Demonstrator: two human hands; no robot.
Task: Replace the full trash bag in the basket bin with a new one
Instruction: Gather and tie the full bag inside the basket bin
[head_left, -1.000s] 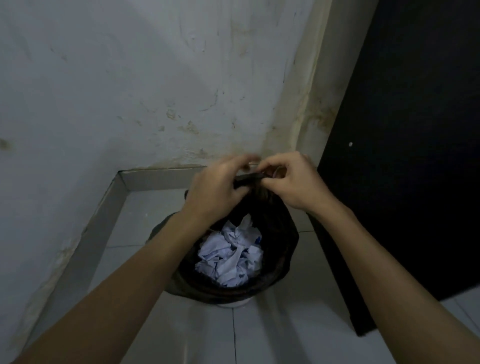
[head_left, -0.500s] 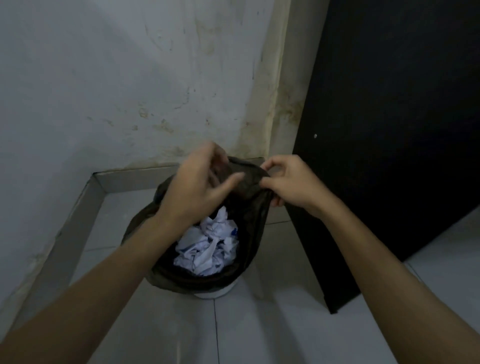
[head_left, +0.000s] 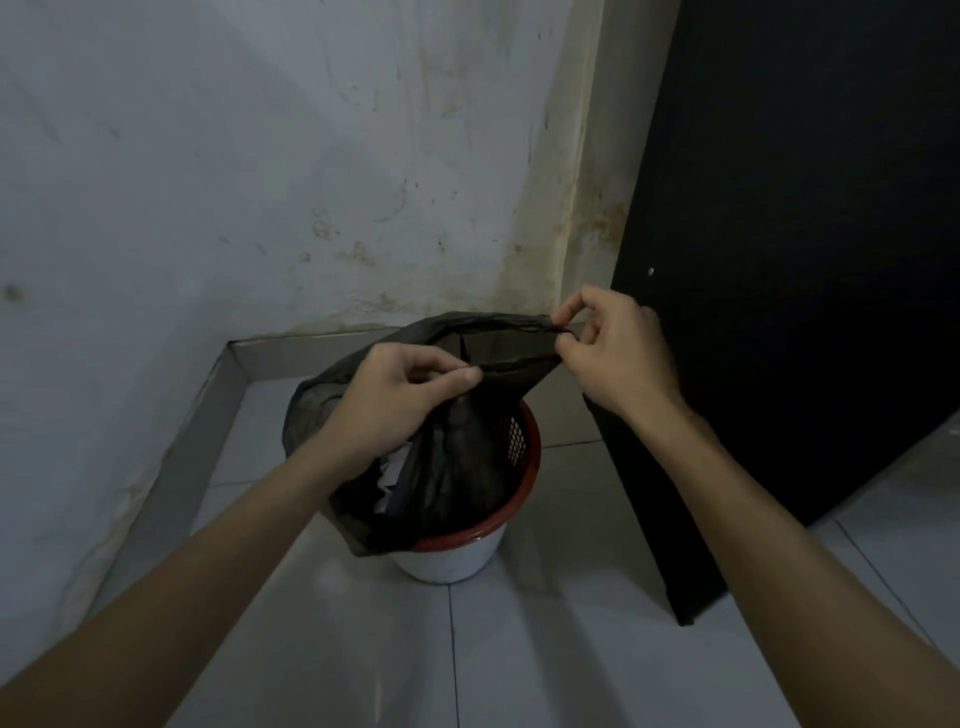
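In a corner by a stained wall (head_left: 260, 182), the left hand (head_left: 389, 405) and, at its 2 o'clock, the right hand (head_left: 618, 353) pinch the black trash bag (head_left: 457, 467) mouth, probably to lift it from the red-rimmed basket bin (head_left: 524, 499).

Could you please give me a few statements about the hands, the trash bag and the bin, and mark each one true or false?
1. Both hands pinch the black trash bag. True: the left hand and the right hand each grip its top edge.
2. The basket bin has a blue rim. False: the rim is red.
3. The bag is fully out of the bin. False: its lower part sits inside.
4. White crumpled paper shows inside the bag. True.
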